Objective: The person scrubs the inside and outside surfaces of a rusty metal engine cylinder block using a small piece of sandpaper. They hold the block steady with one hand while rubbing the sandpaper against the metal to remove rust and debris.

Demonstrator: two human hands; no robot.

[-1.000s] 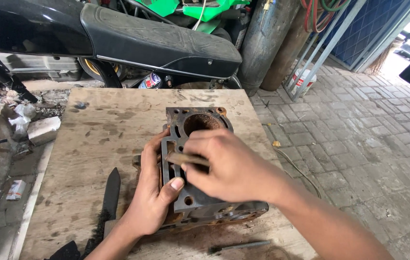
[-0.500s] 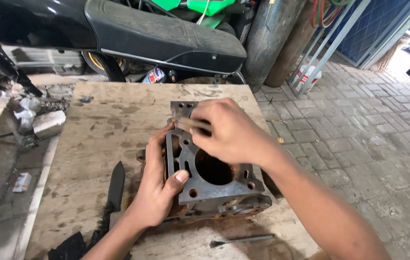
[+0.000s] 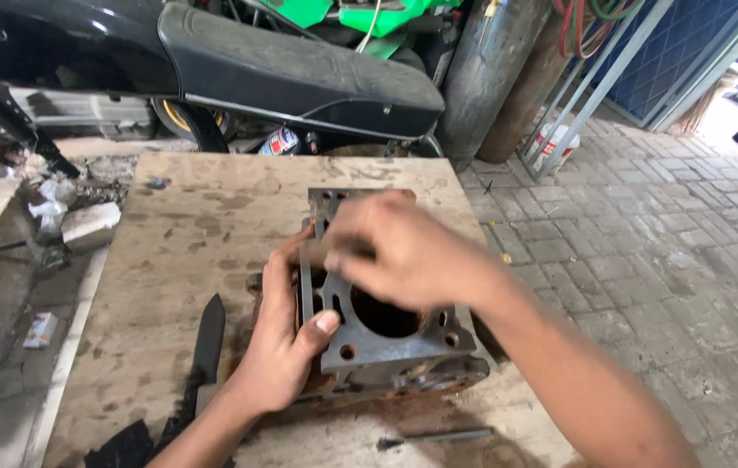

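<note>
Holding a heavy metal engine block (image 3: pixel 386 347), the left hand (image 3: pixel 286 347) is wrapping around its near left side, thumb pressing on the flat top face. The right hand (image 3: pixel 403 256) is sitting over the far top of the block, fingers bent on it; it is blurry, so I cannot tell if it is pinching something small. The two hands are close together, both on the block, which is sitting near the front middle of the wooden worktop (image 3: pixel 169 251).

The block is looking rusty and greasy, so it could be slipping out of the hands and landing on fingers. Its edges are looking sharp, and a big round hole is gaping in the top where a fingertip could be getting caught. A dark blade tool (image 3: pixel 207 342) is lying just beside the left wrist, and a thin metal rod (image 3: pixel 434 439) is lying near the front edge, where it could be rolling off.

The worktop is stained and scratched. Behind it a black motorbike seat (image 3: pixel 299 74) is showing, and a tall grey gas tank (image 3: pixel 494 74) is standing near it. Grey paving bricks (image 3: pixel 646 260) are covering the floor on the right
</note>
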